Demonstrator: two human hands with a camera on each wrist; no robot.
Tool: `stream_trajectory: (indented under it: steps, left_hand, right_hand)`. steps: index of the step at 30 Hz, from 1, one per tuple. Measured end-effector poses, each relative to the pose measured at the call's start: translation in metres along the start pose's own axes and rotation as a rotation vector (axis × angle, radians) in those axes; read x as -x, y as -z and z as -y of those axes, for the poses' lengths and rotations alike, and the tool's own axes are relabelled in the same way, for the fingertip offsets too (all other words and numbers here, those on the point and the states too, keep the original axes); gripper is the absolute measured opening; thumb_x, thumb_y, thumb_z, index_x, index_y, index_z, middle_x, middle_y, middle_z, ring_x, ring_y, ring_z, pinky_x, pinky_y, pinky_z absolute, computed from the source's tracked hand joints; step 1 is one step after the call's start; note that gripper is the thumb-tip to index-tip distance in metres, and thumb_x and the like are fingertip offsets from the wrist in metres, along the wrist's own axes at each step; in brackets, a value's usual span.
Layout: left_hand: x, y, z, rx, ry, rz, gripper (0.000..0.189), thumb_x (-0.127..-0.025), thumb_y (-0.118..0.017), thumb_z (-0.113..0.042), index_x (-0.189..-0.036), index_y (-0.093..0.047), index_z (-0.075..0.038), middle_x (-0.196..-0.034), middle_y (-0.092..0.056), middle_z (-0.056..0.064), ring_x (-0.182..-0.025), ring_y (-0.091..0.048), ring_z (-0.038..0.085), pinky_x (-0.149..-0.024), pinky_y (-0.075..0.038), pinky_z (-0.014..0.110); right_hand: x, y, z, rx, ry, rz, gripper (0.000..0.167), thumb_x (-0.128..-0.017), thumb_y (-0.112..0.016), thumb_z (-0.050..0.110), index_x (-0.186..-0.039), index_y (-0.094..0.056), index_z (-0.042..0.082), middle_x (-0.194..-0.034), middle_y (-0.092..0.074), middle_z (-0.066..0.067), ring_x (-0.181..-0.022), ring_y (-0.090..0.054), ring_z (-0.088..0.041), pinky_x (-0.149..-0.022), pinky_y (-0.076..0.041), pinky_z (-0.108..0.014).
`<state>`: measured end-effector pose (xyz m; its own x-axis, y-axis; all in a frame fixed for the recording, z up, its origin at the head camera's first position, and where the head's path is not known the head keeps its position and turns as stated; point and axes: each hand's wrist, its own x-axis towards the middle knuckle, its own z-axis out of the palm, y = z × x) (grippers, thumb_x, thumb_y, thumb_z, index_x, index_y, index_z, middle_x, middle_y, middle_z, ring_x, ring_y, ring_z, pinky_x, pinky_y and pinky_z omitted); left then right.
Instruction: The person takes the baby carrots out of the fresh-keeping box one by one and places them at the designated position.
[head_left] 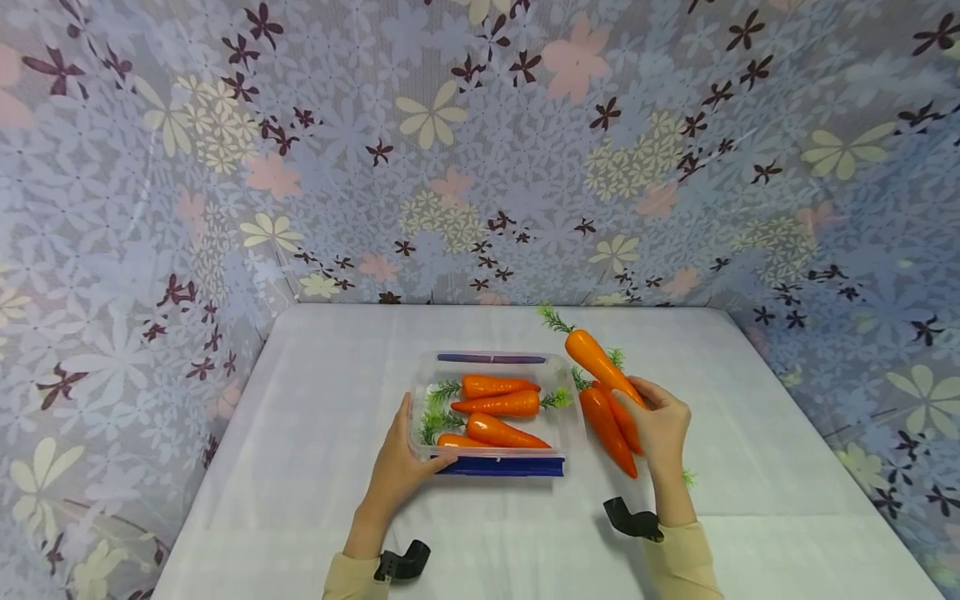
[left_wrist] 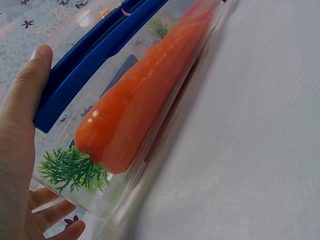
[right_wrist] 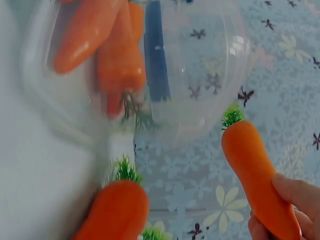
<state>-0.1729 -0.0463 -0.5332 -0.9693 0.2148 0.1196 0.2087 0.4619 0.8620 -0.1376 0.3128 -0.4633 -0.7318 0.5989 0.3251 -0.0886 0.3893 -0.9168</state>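
A clear plastic container (head_left: 573,400) with blue latches sits mid-table, and several toy carrots (head_left: 498,431) with green tops lie in it. My left hand (head_left: 401,462) grips its near left corner, thumb along the front beside the blue latch (left_wrist: 75,75) and fingers round the left side. My right hand (head_left: 662,425) holds an orange toy carrot (head_left: 592,354) by its tapered end, to the right of the container. That carrot's leafy top (right_wrist: 232,116) points away from the hand. Beneath it, two more carrots (head_left: 606,433) lie on the table, partly covered by the held carrot and hand.
A white cloth covers the table (head_left: 300,500). Behind it and at both sides hangs a flowered curtain (head_left: 480,167). A bit of green leaf (head_left: 688,477) shows beside my right wrist. Each wrist wears a black camera mount (head_left: 405,561).
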Motion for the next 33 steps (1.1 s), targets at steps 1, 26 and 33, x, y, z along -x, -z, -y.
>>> stream_trajectory:
  steps: [1, 26, 33]
  left_hand:
    - [0.000, 0.000, 0.000, -0.002, -0.003, 0.000, 0.120, -0.066, -0.082, -0.049, -0.155, -0.008, -0.015, -0.157, -0.023, 0.017, -0.142, -0.029, 0.036, -0.113, -0.030, 0.056]
    - [0.000, -0.002, 0.001, 0.004, 0.003, -0.008, 0.120, -0.066, -0.083, -0.049, -0.154, -0.009, -0.015, -0.157, -0.023, 0.017, -0.143, -0.028, 0.036, -0.113, -0.029, 0.057]
    - [-0.001, -0.002, 0.002, 0.005, 0.001, -0.009, 0.120, -0.066, -0.083, -0.049, -0.155, -0.009, -0.016, -0.157, -0.023, 0.016, -0.143, -0.028, 0.036, -0.113, -0.029, 0.056]
  right_hand:
    - [-0.001, 0.002, -0.001, -0.006, -0.010, -0.006, 0.033, -0.073, -0.082, 0.009, -0.102, -0.073, -0.003, -0.081, -0.069, 0.020, -0.073, -0.062, 0.010, -0.068, -0.050, -0.005]
    - [-0.013, 0.042, -0.040, 0.026, -0.040, -0.202, 0.036, -0.074, -0.081, 0.007, -0.105, -0.070, -0.007, -0.075, -0.061, 0.031, -0.071, -0.060, 0.013, -0.067, -0.047, -0.001]
    - [-0.015, 0.050, -0.051, 0.069, -0.060, -0.236, 0.036, -0.074, -0.081, 0.010, -0.104, -0.071, -0.006, -0.070, -0.056, 0.037, -0.071, -0.058, 0.016, -0.066, -0.046, 0.000]
